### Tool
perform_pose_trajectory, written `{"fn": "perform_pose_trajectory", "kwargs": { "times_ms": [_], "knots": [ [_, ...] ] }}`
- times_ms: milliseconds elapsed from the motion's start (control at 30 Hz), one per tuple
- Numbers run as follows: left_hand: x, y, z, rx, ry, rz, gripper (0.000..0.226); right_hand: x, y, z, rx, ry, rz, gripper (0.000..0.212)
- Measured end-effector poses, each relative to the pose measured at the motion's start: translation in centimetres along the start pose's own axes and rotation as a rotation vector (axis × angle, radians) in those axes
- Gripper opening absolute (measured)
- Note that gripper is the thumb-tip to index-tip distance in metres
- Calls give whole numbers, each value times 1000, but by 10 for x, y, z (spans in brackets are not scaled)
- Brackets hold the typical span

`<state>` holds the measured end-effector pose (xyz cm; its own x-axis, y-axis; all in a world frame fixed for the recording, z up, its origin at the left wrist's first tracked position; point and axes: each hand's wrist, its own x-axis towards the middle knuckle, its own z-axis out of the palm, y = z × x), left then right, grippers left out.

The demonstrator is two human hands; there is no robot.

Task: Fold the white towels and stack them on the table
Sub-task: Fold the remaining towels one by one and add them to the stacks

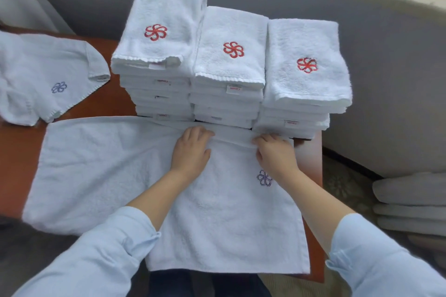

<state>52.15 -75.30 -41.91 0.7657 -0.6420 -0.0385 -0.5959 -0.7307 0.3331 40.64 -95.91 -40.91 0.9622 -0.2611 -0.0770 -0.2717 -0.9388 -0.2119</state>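
Towel (pixel 217 212) under left hand (pixel 190 152), right hand (pixel 275 155) (gripped).

The spread towel (pixel 101 171) at lower centre is white with a dark blue pinwheel emblem (pixel 264 178). The stacked towels (pixel 217 67) above are white with red emblems. The table (pixel 19 152) is reddish-brown, the sleeves (pixel 96 260) pale blue.

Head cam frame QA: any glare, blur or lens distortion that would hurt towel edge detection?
Head view: soft even light, no glare, only faint shadows by the left hand and right hand gripping the flat towel. Head view: wide-angle bend along the table edge; the crumpled towel and sleeves look soft, the red logos on the stacks sharper.
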Motion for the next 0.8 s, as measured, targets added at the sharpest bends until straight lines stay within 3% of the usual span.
{"fn": "perform_pose_trajectory", "kwargs": {
  "times_ms": [167, 400, 633, 800],
  "knots": [
    [9, 2, -7, 87, -2, 10, 48, -8, -1, -28, 84, 143, 45, 26],
    [11, 3, -40, 100, 81, -11, 9, -22, 5, -67, 20, 176, 34, 31],
    [-22, 11, -60, 49, 50, 48, 11, -43, 3, -84, 9, 216, -17, 24],
    [-55, 12, -46, 94, -54, 131, 15, -68, 2, -81, -21, 108, -105, 24]
  ]
}}
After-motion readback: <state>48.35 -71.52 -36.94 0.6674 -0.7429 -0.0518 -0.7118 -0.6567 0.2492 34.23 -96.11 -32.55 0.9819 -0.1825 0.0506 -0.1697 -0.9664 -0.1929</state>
